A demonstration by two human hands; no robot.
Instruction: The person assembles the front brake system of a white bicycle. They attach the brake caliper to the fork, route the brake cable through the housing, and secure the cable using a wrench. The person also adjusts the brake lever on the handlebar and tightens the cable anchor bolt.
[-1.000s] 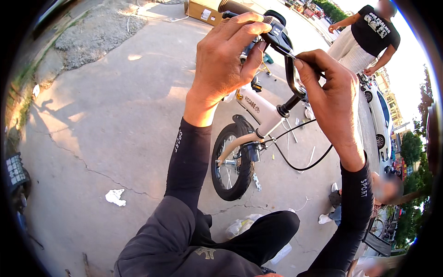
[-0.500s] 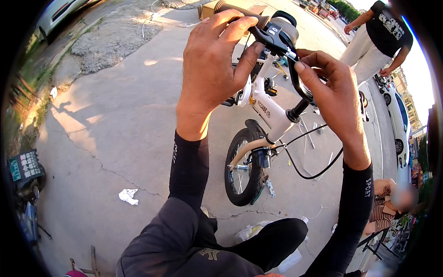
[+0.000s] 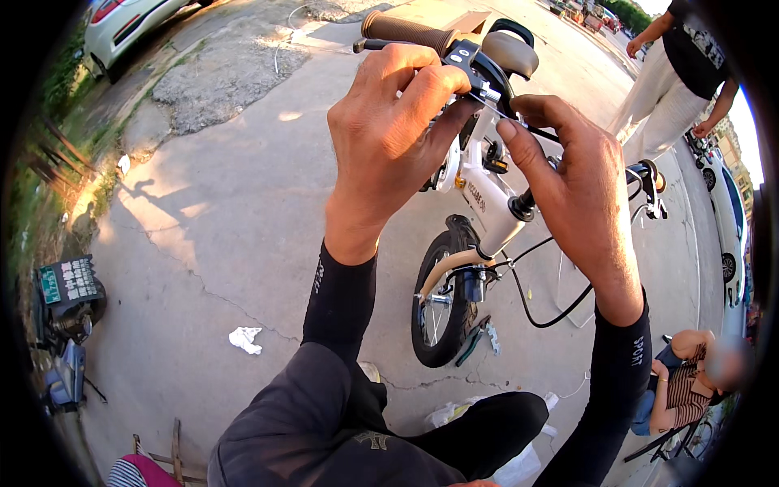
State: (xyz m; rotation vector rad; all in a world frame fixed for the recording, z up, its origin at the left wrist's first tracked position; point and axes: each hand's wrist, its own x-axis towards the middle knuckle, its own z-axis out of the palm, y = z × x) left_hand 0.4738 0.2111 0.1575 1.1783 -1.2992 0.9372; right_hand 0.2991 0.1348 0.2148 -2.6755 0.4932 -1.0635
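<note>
A small white bicycle (image 3: pixel 489 213) stands before me, its handlebar near my hands. My left hand (image 3: pixel 393 134) is closed at the brake lever (image 3: pixel 461 58), fingers and thumb pinching its cable end, beside the brown ribbed handlebar grip (image 3: pixel 410 31). Just right of it, my right hand (image 3: pixel 583 183) is closed, thumb and forefinger together on the brake cable. A thin bare wire (image 3: pixel 484 101) shows between the two hands. Below, a black cable (image 3: pixel 542 325) loops out beside the front wheel (image 3: pixel 436 329). My right fingertips partly hide what they hold.
Pliers (image 3: pixel 471 345) lie by the front wheel. Crumpled white paper (image 3: pixel 245 340) is on the concrete, and a plastic bag (image 3: pixel 519 467) is near my knee. One person (image 3: pixel 690 61) stands at upper right; another (image 3: pixel 686 390) sits at lower right. A white car (image 3: pixel 130 28) is at upper left.
My view has shifted, so the scene sits farther right and lower. My left hand has moved from the grip onto the lever's cable end, and a bare wire now shows between my hands.
</note>
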